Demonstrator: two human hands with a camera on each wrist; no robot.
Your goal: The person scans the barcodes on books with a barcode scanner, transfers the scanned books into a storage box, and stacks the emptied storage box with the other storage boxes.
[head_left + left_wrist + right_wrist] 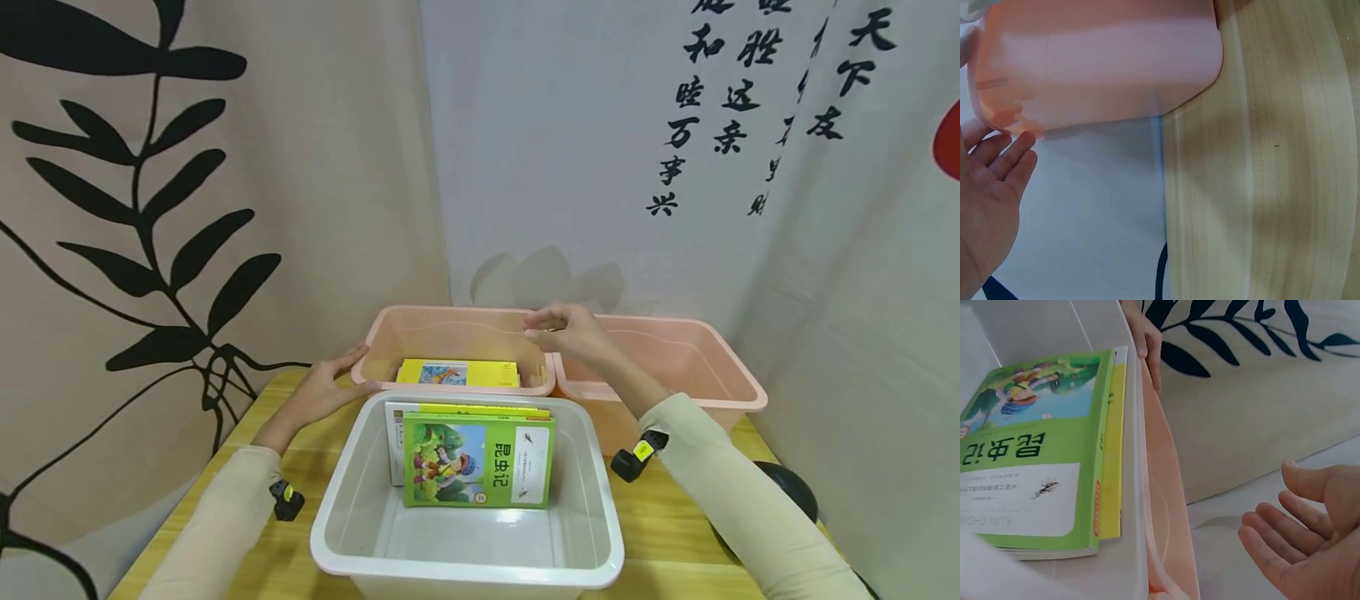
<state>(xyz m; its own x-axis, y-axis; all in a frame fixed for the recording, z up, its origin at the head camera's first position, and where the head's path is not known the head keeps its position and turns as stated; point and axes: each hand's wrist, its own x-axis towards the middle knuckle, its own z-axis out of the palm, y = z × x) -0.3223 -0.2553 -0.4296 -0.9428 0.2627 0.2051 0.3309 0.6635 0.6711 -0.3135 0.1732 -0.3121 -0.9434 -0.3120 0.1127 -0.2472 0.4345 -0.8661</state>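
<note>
My left hand (322, 392) rests at the left rim of the left pink bin (450, 312); in the left wrist view its loosely extended fingers (1013, 156) lie along the bin's outer wall. Above the inner right end of that bin hovers my right hand (570, 333), its fingers relaxed and holding nothing. Inside the bin lies a yellow book (491, 373) with a picture on its cover. Closer to me, a white bin (480, 570) holds a green picture-cover book (450, 458), with a yellow book (1114, 456) and a white-edged one behind it.
A second pink bin (675, 358) stands to the right, beside the first. All the bins are on a wooden table (660, 517). A dark rounded object (789, 487) sits at the right edge, partly behind my forearm. Curtains with leaf prints and black characters hang behind.
</note>
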